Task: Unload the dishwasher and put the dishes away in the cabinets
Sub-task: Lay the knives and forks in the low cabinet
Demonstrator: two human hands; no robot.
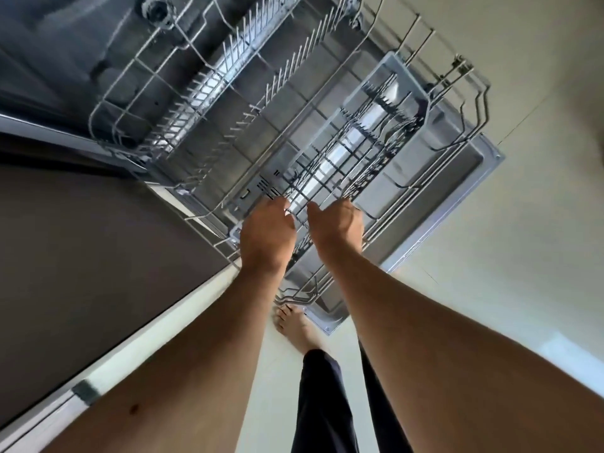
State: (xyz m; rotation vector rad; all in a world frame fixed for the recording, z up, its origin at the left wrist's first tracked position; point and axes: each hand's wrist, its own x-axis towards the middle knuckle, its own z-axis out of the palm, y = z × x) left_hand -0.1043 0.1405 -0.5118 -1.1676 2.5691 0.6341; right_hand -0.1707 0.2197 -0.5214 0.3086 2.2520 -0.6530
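Both the left hand (pixel 266 233) and right hand (pixel 340 225) grasp the near rim of the dishwasher rack (pixel 248 132). Beyond them it looks empty. An uneven push may jam it on the open door (pixel 457 178).

Home kitchen: open dishwasher (pixel 451 178) w/ wire racks (pixel 228 103), dark cabinet front (pixel 81 256), bare foot (pixel 294 325).

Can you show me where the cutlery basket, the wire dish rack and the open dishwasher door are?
cutlery basket (pixel 412 80): head view, on its pale far rim.
wire dish rack (pixel 209 93): head view, on a row of tines.
dishwasher door (pixel 457 165): head view, on its bare inner panel.
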